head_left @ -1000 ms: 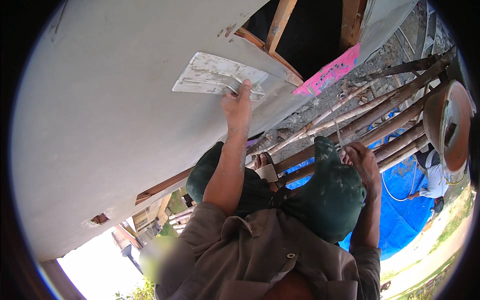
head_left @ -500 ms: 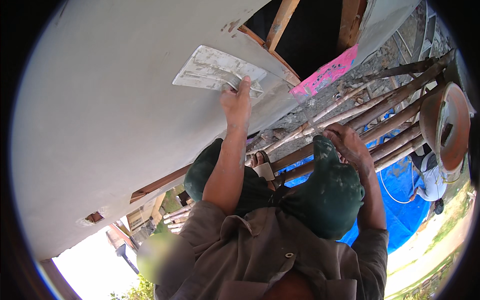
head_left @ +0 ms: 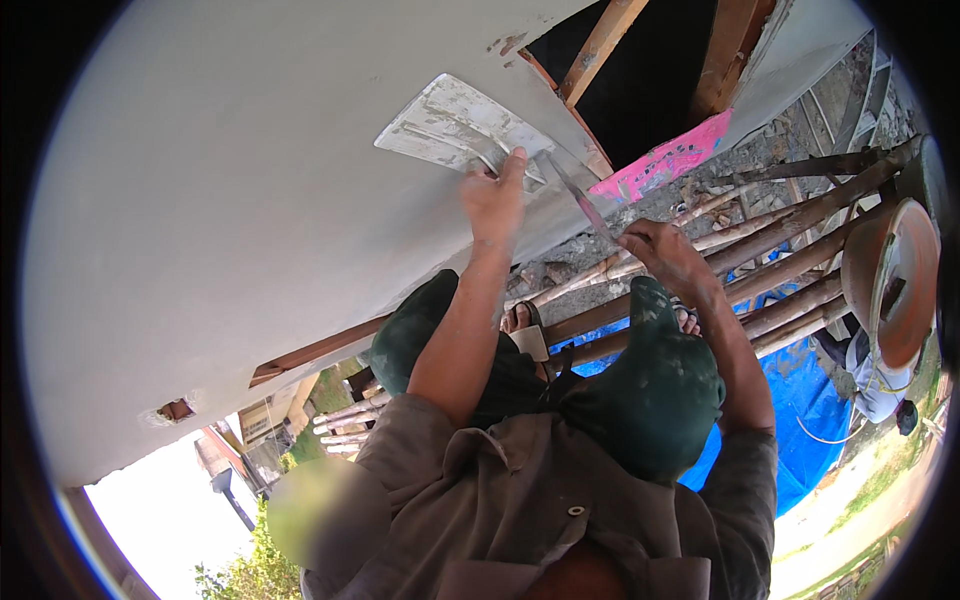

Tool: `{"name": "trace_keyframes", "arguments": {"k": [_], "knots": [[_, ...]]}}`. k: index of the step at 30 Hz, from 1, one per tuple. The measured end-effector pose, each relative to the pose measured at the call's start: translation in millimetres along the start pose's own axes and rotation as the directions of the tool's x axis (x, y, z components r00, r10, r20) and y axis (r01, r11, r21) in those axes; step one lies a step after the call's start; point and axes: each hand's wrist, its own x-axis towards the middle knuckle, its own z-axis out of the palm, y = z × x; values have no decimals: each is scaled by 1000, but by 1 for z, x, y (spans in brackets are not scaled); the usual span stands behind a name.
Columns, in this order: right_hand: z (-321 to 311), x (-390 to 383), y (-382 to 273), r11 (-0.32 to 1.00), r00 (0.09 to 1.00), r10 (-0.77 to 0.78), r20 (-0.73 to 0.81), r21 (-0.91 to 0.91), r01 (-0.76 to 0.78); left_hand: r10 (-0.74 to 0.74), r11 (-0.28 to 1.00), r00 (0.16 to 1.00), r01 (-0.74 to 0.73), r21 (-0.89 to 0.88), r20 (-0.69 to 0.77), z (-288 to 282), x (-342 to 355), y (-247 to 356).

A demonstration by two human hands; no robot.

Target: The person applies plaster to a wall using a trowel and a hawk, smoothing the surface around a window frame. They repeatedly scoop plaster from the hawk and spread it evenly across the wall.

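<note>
Daylight fell soft and even on the wall [head_left: 240, 220] around the left hand's [head_left: 493, 205] grip. Far below and left of that grip, the sky [head_left: 170, 520] burned out to white; the ground [head_left: 850, 520], well below and right of the right hand [head_left: 662, 255], was washed pale. Above and between both grips, the opening [head_left: 650, 85] sank to black. A round patch [head_left: 320, 510] below the left grip was blurred out. The left hand looked slightly smeared, though that was hard to judge. Fisheye distortion bowed the outer edges.
</note>
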Motion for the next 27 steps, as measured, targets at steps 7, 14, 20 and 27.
{"name": "trace_keyframes", "arguments": {"k": [7, 14, 20, 27], "knots": [[3, 2, 4, 1000, 1000, 6, -7, 18, -6, 27, 1000, 999, -27, 3, -20, 0, 3, -5], [4, 2, 6, 1000, 1000, -10, -9, 20, 11, 20, 1000, 999, -20, 14, -27, 1, 1, -2], [4, 3, 8, 1000, 1000, -1, -2, 21, 1, 8, 1000, 1000, -8, -7, -16, 2, 1, 0], [5, 3, 9, 1000, 1000, 5, 0, 11, -5, 20, 999, 1000, -20, 25, -16, 1, 2, -2]]}}
